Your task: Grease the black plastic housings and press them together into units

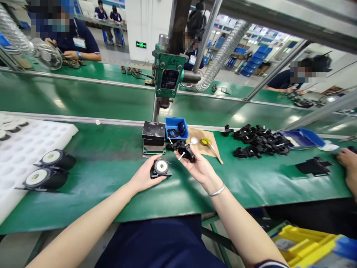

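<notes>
Near the middle of the green bench, my left hand curls its fingers and thumb round a black cylindrical housing with a white round face turned up. My right hand grips a black plastic cover from which a thin white pin sticks out. The two parts are apart, the cover higher and to the right. Behind the cover lie more black covers, partly hidden. Just beyond my left hand stands a dark metal block under the green press head.
A blue bin holds black rings. Brown paper bears a yellow-filled dish and a brush. Black covers are heaped right. Two housings lie by a white foam tray. A co-worker's hand is at far right.
</notes>
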The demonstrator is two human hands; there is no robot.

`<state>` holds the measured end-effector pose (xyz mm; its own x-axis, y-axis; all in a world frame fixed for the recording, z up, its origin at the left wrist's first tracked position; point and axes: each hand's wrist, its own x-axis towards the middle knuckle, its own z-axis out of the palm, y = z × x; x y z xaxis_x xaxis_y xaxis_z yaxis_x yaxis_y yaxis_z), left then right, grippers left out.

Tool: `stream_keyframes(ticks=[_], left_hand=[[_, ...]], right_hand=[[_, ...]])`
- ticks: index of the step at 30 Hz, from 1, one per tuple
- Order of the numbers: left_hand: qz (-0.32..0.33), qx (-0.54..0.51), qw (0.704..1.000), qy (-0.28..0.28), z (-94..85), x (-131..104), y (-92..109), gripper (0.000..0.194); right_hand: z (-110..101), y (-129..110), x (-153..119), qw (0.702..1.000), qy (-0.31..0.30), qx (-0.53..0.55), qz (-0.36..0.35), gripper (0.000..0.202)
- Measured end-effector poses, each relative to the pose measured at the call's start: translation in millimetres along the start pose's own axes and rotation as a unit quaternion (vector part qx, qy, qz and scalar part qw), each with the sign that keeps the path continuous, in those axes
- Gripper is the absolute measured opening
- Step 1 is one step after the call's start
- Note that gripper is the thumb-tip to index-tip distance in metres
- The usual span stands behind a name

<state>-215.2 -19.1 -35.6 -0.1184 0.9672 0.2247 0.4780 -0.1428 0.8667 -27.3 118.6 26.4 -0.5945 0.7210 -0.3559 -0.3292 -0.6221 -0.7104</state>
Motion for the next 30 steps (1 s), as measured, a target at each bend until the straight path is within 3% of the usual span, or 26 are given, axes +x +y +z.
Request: stream_keyframes(ticks=[6,13,22,24,28,30], left_hand=[[-0.02,-0.106,0.994,-0.002,-3.2,-3,1,0.078],[-0.017,-0.127,0.992,0.006,-1.7,-3,-1,0.083],[-0.006,-0.114,0.993,-0.003,-2.5,-3,-5,0.084],[-0.01,-0.107,0.994,-0.007,-3.4,-3,-5,0.083],[-0.017,-0.096,0.995,-0.014,-4.5,-2,-4,0.083],[-0.014,-0.092,0.996,-0.013,-4.7,-1,-4,0.083]], right_hand=[[19,5,3,0.986,-0.044,-0.151,-0.06,0.027],[37,14,1,0.912,-0.108,-0.363,-0.157,0.025],[31,24,2,0.872,-0.117,-0.435,-0.192,0.021],[31,23,-1,0.834,-0.137,-0.476,-0.241,0.019],[32,19,-6,0.724,-0.214,-0.558,-0.345,0.025],[31,20,-7,0.708,-0.215,-0.569,-0.358,0.028]])
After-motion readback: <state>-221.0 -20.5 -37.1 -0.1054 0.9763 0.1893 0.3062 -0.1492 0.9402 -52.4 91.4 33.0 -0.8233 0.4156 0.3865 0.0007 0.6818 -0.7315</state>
